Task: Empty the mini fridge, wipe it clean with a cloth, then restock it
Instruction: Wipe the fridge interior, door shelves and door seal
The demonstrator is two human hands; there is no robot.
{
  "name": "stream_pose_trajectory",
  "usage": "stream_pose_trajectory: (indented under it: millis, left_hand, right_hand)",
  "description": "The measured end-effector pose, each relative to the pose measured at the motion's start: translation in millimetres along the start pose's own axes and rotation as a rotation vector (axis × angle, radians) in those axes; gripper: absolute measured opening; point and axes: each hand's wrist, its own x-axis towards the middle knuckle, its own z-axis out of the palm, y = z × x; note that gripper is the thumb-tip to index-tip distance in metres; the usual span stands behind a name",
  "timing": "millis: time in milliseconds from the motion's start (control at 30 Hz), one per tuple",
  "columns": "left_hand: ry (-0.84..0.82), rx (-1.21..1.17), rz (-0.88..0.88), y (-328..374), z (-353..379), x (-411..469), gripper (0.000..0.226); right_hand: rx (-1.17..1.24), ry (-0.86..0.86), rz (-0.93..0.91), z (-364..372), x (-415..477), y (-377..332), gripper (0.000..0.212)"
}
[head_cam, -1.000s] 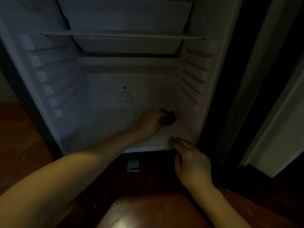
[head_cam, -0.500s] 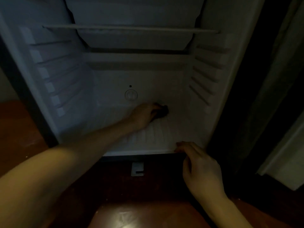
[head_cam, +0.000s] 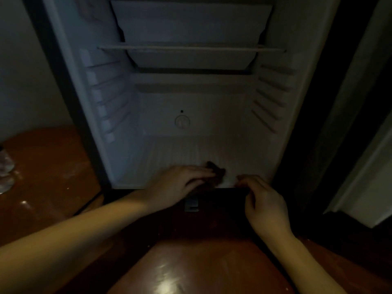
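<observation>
Wiping step, judging by the layout: the mini fridge (head_cam: 297,39) is open and bare inside. Only the wire shelf (head_cam: 191,48) sits up top, and nothing is restocked yet.

The cloth (head_cam: 215,174) is a dark bunched wad on the fridge floor (head_cam: 174,158), at the near edge, right of centre. The left hand (head_cam: 180,185) is on top of it, fingers laid nearly flat and pressing down. As far as the dim light shows they're not wrapped round it; the thumb is hidden. The wad pokes out past the fingertips. The right hand (head_cam: 263,206) holds nothing. Its loosely bent fingertips rest on the front lip (head_cam: 129,185) just right of the cloth, likely bracing.

Relation that matters: the cloth sits between the two hands, left hand on it, right hand just beside it. The near-right corner lies right of the wad, behind the right hand's fingertips, so that hand has to lift off before a stroke can reach it. The rest of the floor lies left and far. The wad has no clear long axis. The ribs (head_cam: 169,153) in the floor run near-to-far, so strokes along them should clear the grooves better than strokes across.

What look like bottles (head_cam: 5,172) stand on the wooden floor (head_cam: 53,166), well off to the left. Probably the stock to go back.
</observation>
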Motion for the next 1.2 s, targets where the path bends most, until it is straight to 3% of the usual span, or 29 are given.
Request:
stream_pose_trajectory:
  millis: [167,300,467,533,600,667,700,800,900,1000,1100,1200]
  left_hand:
    - [0.015,0.046,-0.225,-60,-13,51,0.034]
    - [0.077,0.105,-0.336,-59,6,90,0.036]
    - [-0.045,0.015,-0.217,15,24,68,0.052]
    - [-0.075,-0.102,-0.193,38,28,54,0.066]
    - [-0.028,-0.389,-0.285,42,21,48,0.077]
    - [0.044,-0.638,-0.362,35,11,40,0.075]
    - [0.054,-0.648,-0.396,31,7,32,0.069]
    - [0.051,-0.293,-0.487,10,-7,-6,0.059]
    - [0.053,0.197,-0.706,-22,-23,-44,0.058]
    - [0.136,0.096,-0.708,-35,-30,-56,0.056]
    - [0.378,-0.194,-0.7,-33,-33,-55,0.05]
    - [0.388,-0.27,-0.759,-29,-38,-53,0.051]
  right_hand:
    - [-0.01,0.041,0.013,1,5,-1,0.034]
    - [0.008,0.052,0.033,1,10,-1,0.034]
    - [0.026,0.099,0.028,2,9,-1,0.042]
    - [0.039,0.075,-0.015,3,9,-8,0.049]
    - [0.004,-0.001,-0.046,5,13,-17,0.055]
    - [-0.053,-0.065,-0.043,5,24,-27,0.061]
    - [-0.066,-0.115,-0.017,7,31,-33,0.067]
    - [0.032,-0.287,0.147,22,54,-52,0.077]
    - [0.099,-0.232,0.221,44,68,-69,0.049]
    - [0.087,-0.202,0.102,71,61,-109,0.027]
    - [0.124,-0.364,-0.1,95,42,-159,0.04]
    - [0.02,-0.386,-0.201,88,33,-154,0.052]
